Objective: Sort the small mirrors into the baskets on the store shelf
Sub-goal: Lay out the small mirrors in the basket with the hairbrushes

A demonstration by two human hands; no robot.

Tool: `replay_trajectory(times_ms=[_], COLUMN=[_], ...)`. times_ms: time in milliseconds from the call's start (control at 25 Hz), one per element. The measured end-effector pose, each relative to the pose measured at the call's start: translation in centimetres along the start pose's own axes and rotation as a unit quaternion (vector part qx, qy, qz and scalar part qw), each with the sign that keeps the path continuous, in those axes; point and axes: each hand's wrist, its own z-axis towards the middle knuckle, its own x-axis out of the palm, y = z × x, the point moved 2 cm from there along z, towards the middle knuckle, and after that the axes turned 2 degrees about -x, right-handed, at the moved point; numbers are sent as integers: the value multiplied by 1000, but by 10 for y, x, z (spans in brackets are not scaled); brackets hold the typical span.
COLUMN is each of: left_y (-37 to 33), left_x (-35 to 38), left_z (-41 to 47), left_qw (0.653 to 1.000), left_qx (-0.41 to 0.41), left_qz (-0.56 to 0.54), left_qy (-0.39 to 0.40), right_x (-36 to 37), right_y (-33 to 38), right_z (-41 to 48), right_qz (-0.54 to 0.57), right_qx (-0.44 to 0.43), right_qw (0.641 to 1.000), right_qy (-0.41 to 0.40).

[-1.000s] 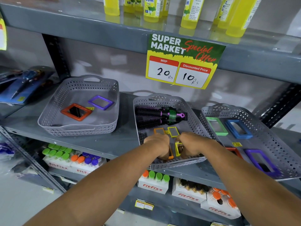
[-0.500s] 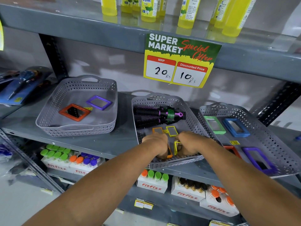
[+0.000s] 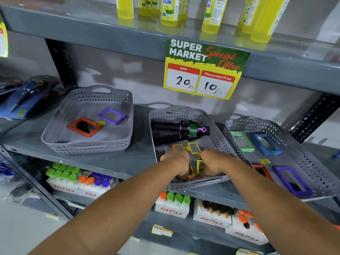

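A grey metal shelf (image 3: 103, 162) is carrying three grey perforated baskets side by side. The right basket (image 3: 301, 144) is sitting tilted, overlapping the edge of the middle basket (image 3: 217, 126), and is holding four small mirrors: a green-framed mirror (image 3: 242, 141), a blue-framed mirror (image 3: 266, 144), a purple-framed mirror (image 3: 292, 181) and an orange-red one partly hidden behind the right forearm. The left basket (image 3: 55, 133) is standing well apart from the others, holding an orange-red framed mirror (image 3: 85, 126) and a purple-framed mirror (image 3: 112, 115) lying flat.

A "Super Market Special Offer" price sign (image 3: 204, 70) is hanging from the upper shelf, where yellow gum bottles (image 3: 170, 11) are standing in a row.

Two black round hairbrushes (image 3: 176, 131) are lying across the back of the middle basket. In front of them, an orange small mirror (image 3: 178, 147) and a yellow small mirror (image 3: 194, 148) are lying flat.

Both hands are reaching into the front of the middle basket. The left hand (image 3: 177, 162) is curling closed around an orange-framed mirror (image 3: 191, 172), held on edge. The right hand (image 3: 211, 162) is closing its fingers on a yellow-framed mirror (image 3: 199, 165), also on edge, just beside the orange one.
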Motion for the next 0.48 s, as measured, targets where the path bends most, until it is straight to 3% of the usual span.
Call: replay_trajectory(times_ms=[480], left_y=[2], left_x=[1], left_z=[-1], left_qw=[1000], left_qx=[-6], left_qz=[-5], left_qy=[-7], right_x=[1], right_y=[-5], right_z=[2], right_qz=[-9], right_qx=[-15], right_qw=[1000], right_qy=[16])
